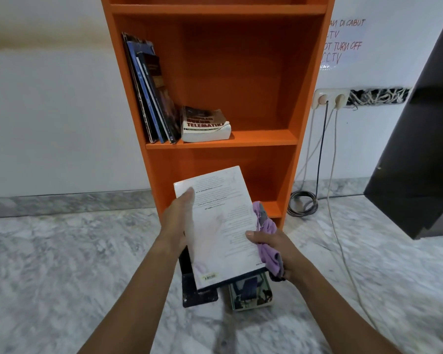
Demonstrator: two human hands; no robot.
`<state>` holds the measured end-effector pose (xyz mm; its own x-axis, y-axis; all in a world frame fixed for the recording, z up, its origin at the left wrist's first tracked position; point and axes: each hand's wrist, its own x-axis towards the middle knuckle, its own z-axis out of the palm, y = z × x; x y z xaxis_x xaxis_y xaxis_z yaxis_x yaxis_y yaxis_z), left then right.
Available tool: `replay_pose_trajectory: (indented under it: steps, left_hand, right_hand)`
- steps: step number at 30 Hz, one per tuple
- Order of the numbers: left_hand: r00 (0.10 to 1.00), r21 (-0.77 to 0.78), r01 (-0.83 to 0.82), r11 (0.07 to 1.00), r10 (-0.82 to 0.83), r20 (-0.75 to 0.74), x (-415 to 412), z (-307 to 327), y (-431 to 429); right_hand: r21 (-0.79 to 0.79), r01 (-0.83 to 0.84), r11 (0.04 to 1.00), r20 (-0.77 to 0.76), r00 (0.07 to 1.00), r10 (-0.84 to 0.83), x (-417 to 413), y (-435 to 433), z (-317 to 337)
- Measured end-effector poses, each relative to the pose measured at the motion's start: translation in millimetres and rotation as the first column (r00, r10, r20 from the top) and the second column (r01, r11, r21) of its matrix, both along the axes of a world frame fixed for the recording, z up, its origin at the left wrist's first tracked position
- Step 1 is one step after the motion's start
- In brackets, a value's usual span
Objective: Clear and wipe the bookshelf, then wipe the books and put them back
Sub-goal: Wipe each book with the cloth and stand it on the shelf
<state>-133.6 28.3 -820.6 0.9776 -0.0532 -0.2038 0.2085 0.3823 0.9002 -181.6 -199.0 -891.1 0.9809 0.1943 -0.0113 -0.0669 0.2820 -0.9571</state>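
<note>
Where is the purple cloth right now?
In the head view, the purple cloth is bunched in the right hand against the white book's right edge, in front of the orange bookshelf.

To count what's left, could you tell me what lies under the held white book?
On the floor below the white book, a black book and a greenish book peek out; it covers most of each.

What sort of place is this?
Probably a plain indoor room in a shared or office-type building: an orange bookshelf stands against a white wall on a marble floor, with wall sockets and a notice about CCTV beside it.
</note>
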Motion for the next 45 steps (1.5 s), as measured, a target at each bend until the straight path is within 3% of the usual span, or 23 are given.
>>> replay_pose_trajectory:
  steps: [1,3,4,5,8,11,13,16,19,20,27,30,34,40,42,45]
  left_hand:
    - [0.990,0.185,-0.142,0.972,0.144,0.003,3.9,-5.5,-2.7]
    - [0.944,0.529,-0.319,0.786,0.311,0.108,4.8,-11.5,-10.7]
    - [0.954,0.601,-0.296,0.742,0.265,0.143,-1.0,-9.5,-21.4]
    - [0.975,0.614,-0.224,0.757,0.168,0.148,-11.3,-3.6,-35.4]
    - [0.992,0.339,0.079,0.937,-0.106,0.062,-27.0,8.0,-64.1]
    - [0.998,0.135,0.028,0.990,-0.021,-0.053,-17.5,2.9,-58.7]
    - [0.987,-0.015,-0.081,0.997,0.078,-0.142,-11.8,-5.1,-49.0]
    - [0.982,-0.062,-0.143,0.988,0.133,-0.135,-11.8,-14.7,-41.1]
    - [0.995,0.022,-0.098,0.995,0.099,-0.016,-15.8,-17.4,-39.9]
    - [0.997,0.043,-0.074,0.996,0.074,0.000,-17.2,-15.7,-39.8]
    - [0.994,0.170,0.092,0.981,-0.102,0.049,-17.8,-12.1,-27.1]
    - [0.990,0.160,0.112,0.981,-0.123,0.064,-18.1,-13.4,-21.8]
    - [0.983,0.183,0.174,0.968,-0.181,0.018,-17.3,-17.7,-20.1]
    - [0.899,0.445,0.414,0.794,-0.433,-0.065,-20.7,-36.9,-11.9]
    - [0.923,0.458,0.351,0.816,-0.385,-0.022,-23.8,-46.0,-11.2]
    - [0.968,0.414,0.222,0.883,-0.251,0.015,-25.3,-57.4,-12.4]
  right_hand:
    - [-0.073,0.091,0.993,0.029,0.996,-0.089,0.8,4.2,2.6]
    - [-0.236,0.290,0.928,0.107,0.956,-0.272,1.1,13.3,6.4]
    - [-0.305,0.394,0.867,0.179,0.918,-0.354,1.4,19.1,7.1]
    - [-0.375,0.495,0.784,0.276,0.867,-0.416,1.6,24.7,6.9]
    - [-0.514,0.684,0.518,0.563,0.724,-0.397,0.8,41.8,7.3]
    - [-0.569,0.719,0.398,0.713,0.673,-0.196,-7.7,55.8,-2.0]
    - [-0.623,0.713,0.321,0.726,0.680,-0.101,-14.4,62.0,-15.2]
    - [-0.685,0.625,0.374,0.664,0.747,-0.031,-15.4,64.0,-28.0]
    - [-0.652,0.487,0.581,0.570,0.820,-0.048,-12.8,61.4,-29.4]
    - [-0.641,0.476,0.602,0.540,0.837,-0.088,-11.3,59.6,-28.6]
    - [-0.643,0.535,0.547,0.344,0.841,-0.418,17.4,31.0,-8.5]
    - [-0.561,0.547,0.621,0.206,0.819,-0.535,23.0,14.9,-8.8]
    - [-0.428,0.570,0.701,0.235,0.819,-0.523,18.2,8.8,-12.6]
    - [-0.320,0.676,0.663,0.229,0.735,-0.639,17.5,5.1,-14.2]
    - [-0.285,0.651,0.703,0.192,0.758,-0.624,17.2,4.4,-15.1]
    - [-0.361,0.619,0.698,0.205,0.782,-0.588,19.4,6.4,-17.6]
